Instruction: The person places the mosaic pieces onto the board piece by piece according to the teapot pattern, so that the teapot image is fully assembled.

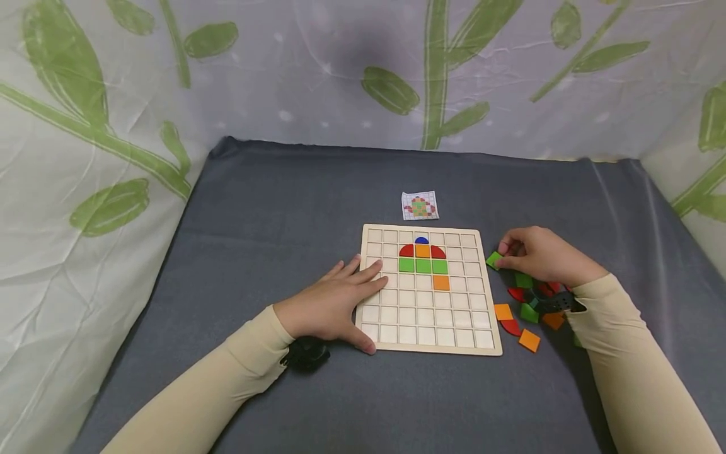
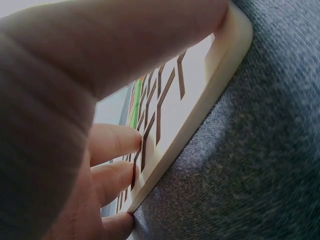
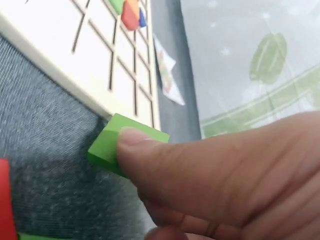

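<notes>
A wooden grid board (image 1: 397, 335) lies flat on the grey cloth. My left hand (image 1: 334, 302) rests with spread fingers along its left edge; in the left wrist view the thumb (image 2: 165, 45) lies across a corner. Beside the right edge, my right hand (image 1: 541, 255) pinches a green square tile (image 3: 106, 142) between thumb and fingers. On the board sit a blue half-round tile (image 1: 421, 240), an orange square (image 1: 422, 251) between two red rounded tiles (image 1: 406, 251), a row of green squares (image 1: 423, 266), and another orange square (image 1: 441, 282) under the right end.
Loose red, green and orange tiles (image 1: 530, 341) lie right of the board, partly hidden under the right wrist. A small printed card (image 1: 420, 206) with a coloured grid pattern lies behind the board. Leaf-patterned sheets (image 1: 317, 75) stand behind and at the sides.
</notes>
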Available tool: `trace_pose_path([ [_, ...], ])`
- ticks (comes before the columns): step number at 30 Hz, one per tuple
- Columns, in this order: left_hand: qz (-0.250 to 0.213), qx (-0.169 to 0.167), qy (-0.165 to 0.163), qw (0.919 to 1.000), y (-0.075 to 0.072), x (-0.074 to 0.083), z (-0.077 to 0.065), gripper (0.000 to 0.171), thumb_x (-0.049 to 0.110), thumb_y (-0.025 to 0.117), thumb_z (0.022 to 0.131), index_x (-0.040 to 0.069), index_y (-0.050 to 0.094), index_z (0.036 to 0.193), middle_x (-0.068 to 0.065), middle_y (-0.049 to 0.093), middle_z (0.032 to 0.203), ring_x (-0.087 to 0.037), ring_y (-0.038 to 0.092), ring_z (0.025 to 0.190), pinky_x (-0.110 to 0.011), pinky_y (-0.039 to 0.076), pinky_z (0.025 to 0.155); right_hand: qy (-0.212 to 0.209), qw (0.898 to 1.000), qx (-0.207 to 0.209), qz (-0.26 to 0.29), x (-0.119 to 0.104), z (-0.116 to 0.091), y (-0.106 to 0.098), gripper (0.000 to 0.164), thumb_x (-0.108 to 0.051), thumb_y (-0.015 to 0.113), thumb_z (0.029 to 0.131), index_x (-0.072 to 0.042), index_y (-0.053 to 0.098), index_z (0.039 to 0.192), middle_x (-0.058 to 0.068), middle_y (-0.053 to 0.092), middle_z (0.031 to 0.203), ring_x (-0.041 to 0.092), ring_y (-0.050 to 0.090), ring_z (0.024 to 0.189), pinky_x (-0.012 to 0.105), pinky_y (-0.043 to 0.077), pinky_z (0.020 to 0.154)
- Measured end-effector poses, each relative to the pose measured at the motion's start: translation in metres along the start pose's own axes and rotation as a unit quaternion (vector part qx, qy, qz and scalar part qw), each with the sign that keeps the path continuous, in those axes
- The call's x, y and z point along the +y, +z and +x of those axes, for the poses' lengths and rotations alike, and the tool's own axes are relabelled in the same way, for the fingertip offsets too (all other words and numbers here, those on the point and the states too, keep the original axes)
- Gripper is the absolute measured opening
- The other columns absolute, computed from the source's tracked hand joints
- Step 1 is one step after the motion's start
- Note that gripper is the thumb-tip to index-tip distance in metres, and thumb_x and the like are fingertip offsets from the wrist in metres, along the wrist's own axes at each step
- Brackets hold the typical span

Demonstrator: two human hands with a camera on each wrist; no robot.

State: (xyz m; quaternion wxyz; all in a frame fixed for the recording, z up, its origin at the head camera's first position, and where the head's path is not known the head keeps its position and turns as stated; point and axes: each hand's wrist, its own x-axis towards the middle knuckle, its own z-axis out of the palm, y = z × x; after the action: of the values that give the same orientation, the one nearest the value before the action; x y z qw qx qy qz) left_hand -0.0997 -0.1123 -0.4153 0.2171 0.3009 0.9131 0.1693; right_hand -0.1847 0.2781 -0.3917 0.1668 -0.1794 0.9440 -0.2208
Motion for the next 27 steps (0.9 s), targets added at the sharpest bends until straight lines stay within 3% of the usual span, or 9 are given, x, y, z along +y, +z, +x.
trace_pose_path([
  [5, 0.003, 0.005, 0.000, 1.0000, -0.002, -0.001, 0.000, 0.117, 0.061, 0.090, 0.074, 0.017, 0.033, 0.167, -0.003, 0.013, 0.176, -0.038, -0.001, 0.162, -0.055, 0.003, 0.130, -0.017, 1.000, 0.017, 0.003, -0.010, -0.003, -0.005, 0.014, -0.020, 0.079, 0.096, -0.009, 0.071, 0.099, 0.001, 0.071, 0.086, 0.018, 0.062, 0.075, 0.030, 0.050, 0.064],
  [11, -0.004, 0.005, 0.001, 1.0000, -0.001, 0.001, -0.001, 0.117, 0.060, 0.091, 0.074, 0.016, 0.034, 0.166, -0.004, 0.015, 0.176, -0.039, 0.000, 0.162, -0.056, 0.004, 0.130, -0.053, 0.998, 0.031, 0.010, -0.037, -0.001, 0.004, 0.013, -0.017, 0.081, 0.094, -0.010, 0.071, 0.099, 0.000, 0.066, 0.083, 0.017, 0.056, 0.071, 0.029, 0.047, 0.063],
  [16, -0.004, 0.006, 0.004, 1.0000, 0.001, 0.001, -0.001, 0.117, 0.060, 0.091, 0.074, 0.016, 0.034, 0.166, -0.004, 0.016, 0.176, -0.040, 0.001, 0.162, -0.056, 0.004, 0.130, -0.098, 0.995, 0.017, 0.017, -0.057, 0.007, 0.018, 0.010, -0.015, 0.081, 0.094, -0.013, 0.071, 0.096, -0.004, 0.064, 0.076, 0.015, 0.052, 0.063, 0.028, 0.043, 0.059],
  [27, -0.005, 0.004, 0.001, 1.0000, 0.000, 0.002, -0.001, 0.117, 0.061, 0.091, 0.074, 0.017, 0.035, 0.166, -0.004, 0.014, 0.176, -0.038, 0.000, 0.162, -0.056, 0.004, 0.130, -0.190, 0.982, -0.007, 0.001, -0.091, 0.025, 0.039, 0.014, -0.008, 0.081, 0.092, -0.015, 0.071, 0.089, -0.007, 0.064, 0.082, 0.011, 0.057, 0.075, 0.029, 0.050, 0.069],
])
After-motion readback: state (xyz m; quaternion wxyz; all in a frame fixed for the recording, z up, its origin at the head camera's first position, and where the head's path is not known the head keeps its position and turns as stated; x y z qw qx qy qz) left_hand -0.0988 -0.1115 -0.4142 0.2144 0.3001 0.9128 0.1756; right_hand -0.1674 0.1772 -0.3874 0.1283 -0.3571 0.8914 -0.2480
